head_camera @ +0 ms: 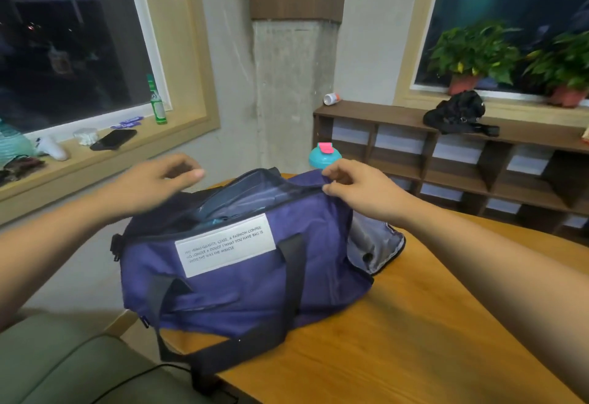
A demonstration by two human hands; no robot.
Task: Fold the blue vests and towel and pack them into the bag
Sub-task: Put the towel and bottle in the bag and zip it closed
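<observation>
**A:** The right grip [357,191] is clamped on the top edge of the bag [255,279], thumb and forefinger pinched together on the cloth at the right end of the open zip. The left grip [159,180] hovers above the far left of the opening [251,196], fingers loosely curled and holding nothing.

**B:** And the vests and towel?

**A:** Some pale blue cloth [220,217] shows inside the mouth, but which piece it is cannot be told. The bag lies on its side at the left end of the counter [414,324].

**B:** What would the person need to get right here?

**A:** It looks like closing up. The right grip should pull that edge taut along the zip line. The left grip should press the cloth down clear of the teeth and find the slider, which is not visible. The bag is soft, so any slack could let the zip catch the lining. The grey-lined end pocket [373,244] on the right also gapes. A bottle [323,156] stands just beyond the bag and could be knocked.
</observation>
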